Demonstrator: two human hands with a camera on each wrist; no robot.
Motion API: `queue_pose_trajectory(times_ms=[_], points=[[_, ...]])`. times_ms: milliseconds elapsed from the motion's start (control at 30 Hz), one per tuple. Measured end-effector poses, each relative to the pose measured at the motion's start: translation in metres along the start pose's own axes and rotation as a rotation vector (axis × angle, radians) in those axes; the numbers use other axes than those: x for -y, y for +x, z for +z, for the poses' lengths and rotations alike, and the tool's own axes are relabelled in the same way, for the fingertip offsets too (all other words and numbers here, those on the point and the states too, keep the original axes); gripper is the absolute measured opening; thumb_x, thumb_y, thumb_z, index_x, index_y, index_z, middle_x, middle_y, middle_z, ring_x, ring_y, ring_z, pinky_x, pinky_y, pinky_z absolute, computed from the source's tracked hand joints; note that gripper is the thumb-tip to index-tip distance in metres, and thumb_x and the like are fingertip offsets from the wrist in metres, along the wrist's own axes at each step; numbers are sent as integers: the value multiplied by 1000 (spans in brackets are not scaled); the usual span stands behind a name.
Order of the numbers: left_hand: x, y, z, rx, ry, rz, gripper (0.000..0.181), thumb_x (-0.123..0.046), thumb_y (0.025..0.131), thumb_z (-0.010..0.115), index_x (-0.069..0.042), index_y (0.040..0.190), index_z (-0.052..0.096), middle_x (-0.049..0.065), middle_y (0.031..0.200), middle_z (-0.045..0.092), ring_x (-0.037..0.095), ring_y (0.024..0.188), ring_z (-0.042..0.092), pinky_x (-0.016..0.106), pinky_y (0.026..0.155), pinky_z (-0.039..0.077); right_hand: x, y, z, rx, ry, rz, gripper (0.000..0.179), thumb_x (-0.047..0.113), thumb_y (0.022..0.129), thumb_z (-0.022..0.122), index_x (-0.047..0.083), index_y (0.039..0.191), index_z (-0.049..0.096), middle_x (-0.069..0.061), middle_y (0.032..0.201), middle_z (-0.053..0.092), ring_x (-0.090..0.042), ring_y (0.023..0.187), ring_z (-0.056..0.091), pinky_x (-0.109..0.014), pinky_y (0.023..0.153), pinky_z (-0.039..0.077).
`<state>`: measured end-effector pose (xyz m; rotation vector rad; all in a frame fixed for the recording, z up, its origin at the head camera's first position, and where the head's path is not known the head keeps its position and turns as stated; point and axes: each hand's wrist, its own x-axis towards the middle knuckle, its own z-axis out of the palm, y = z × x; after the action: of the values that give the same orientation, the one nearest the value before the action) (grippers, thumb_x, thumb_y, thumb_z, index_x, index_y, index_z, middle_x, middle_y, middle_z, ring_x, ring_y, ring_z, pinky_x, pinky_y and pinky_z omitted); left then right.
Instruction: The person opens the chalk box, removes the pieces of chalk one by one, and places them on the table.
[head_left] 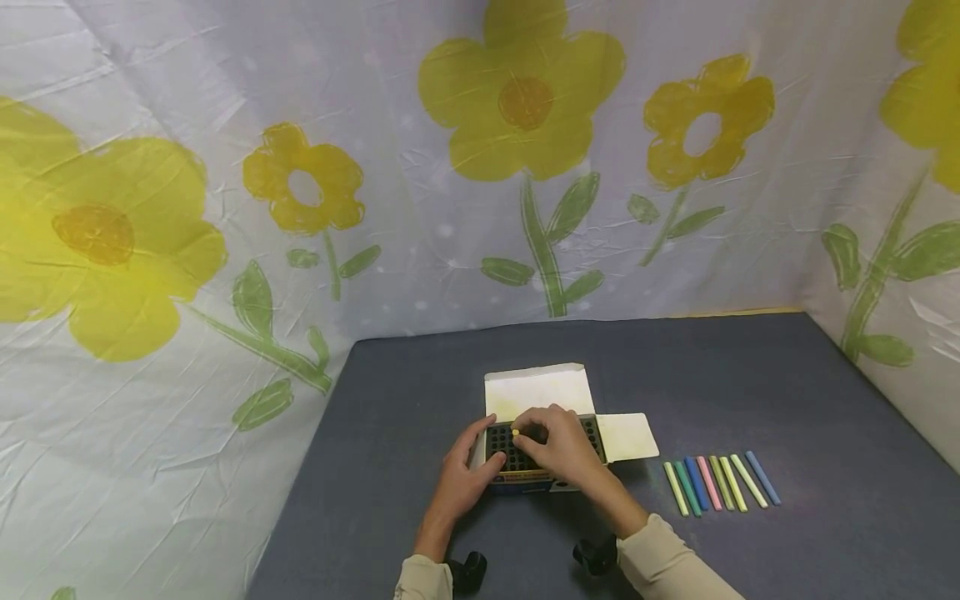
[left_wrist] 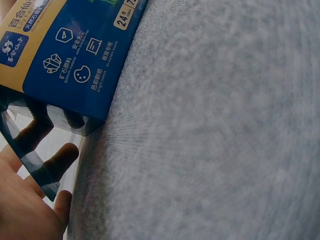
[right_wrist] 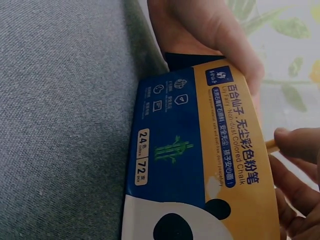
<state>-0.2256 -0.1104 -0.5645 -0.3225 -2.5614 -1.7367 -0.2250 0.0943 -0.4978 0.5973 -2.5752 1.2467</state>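
An open chalk box (head_left: pixel 525 477) stands on the dark table, its lid folded back and a side flap out to the right. Inside is a black insert with rows of round holes. My left hand (head_left: pixel 461 479) holds the box at its left end, thumb over the near edge; in the left wrist view its fingers lie partly behind a flap (left_wrist: pixel 30 160). Over the holes, my right hand (head_left: pixel 566 450) pinches a yellow chalk stick (head_left: pixel 515 432) between thumb and forefinger. The right wrist view shows the stick (right_wrist: pixel 270 146) just behind the box's printed front; its lower end is hidden.
To the right of the box lies a row of several chalk sticks (head_left: pixel 705 483) in yellow, green, blue and pink. Behind the table (head_left: pixel 420 392) hangs a white curtain (head_left: pixel 420 250) with yellow flowers. Black wrist devices (head_left: pixel 596 556) sit by both sleeves.
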Motion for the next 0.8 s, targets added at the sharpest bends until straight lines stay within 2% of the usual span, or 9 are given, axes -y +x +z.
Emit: queue_pose_trajectory(times_ms=[67,233,433,600,700,800], points=[[0,0,0,-3,6,-1,58,-34,92,74,-42,145,52,1,151,53,25,124,54,49,96,45,1,1,-1,-5,13,-14,16,11,86,81,11,102,78,4,84,74,-12,66,49,-26,67,39],[-1,-1,1,-7,22,-12,58,-35,91,74,-42,144,53,2,150,54,25,122,55,50,95,46,3,1,-3,-51,25,-34,16,15,86,81,14,102,78,8,80,70,-11,67,45,-37,79,31],[-1,-1,1,-9,40,-19,58,-34,91,74,-42,144,52,2,149,55,25,121,56,51,95,46,5,4,-6,-147,41,-114,18,16,87,80,14,104,77,3,88,74,-18,74,57,-41,86,29],[-2,-2,1,-5,31,-5,59,-35,92,73,-42,146,51,1,150,53,26,125,56,54,96,46,0,5,-9,-214,68,-203,20,12,86,80,13,106,77,1,89,74,-13,73,53,-41,85,27],[-2,-2,1,-6,24,0,59,-33,92,73,-42,146,51,0,152,52,27,131,53,56,100,44,-4,4,-12,-239,83,-224,21,10,86,80,13,106,77,1,87,74,-10,73,50,-41,84,26],[-2,-2,1,-7,24,4,58,-32,92,72,-42,146,51,-1,153,51,28,136,51,58,102,43,-8,3,-17,-252,110,-230,21,8,87,78,13,107,76,2,85,73,-12,73,53,-42,85,28]])
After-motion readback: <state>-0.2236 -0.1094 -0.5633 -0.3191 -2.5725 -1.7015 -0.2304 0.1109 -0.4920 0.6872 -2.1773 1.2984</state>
